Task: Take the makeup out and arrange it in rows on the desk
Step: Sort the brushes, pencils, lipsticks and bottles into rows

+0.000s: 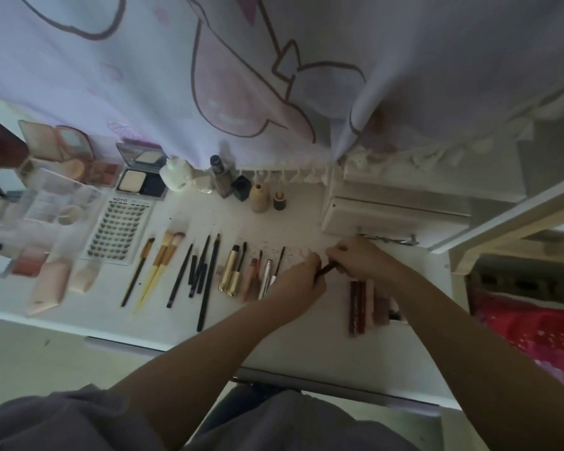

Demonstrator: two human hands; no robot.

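White desk (pixel 306 340) bare near front edge; both hands (pixel 331 266) grip dark pencil (pixel 325 271).

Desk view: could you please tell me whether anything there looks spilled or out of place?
Yes: dark specks are scattered over the white desk beyond the pencil row, like spilled crumbs. Otherwise the makeup brushes lie in neat rows.

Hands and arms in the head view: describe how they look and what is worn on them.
Both forearms are bare from the elbows down; no sleeves reach the wrists. The left hand and right hand show no gloves, and no rings, watch or bracelets can be made out, though the picture is dim and soft. At the bottom edge a loose grey-purple garment covers the body.
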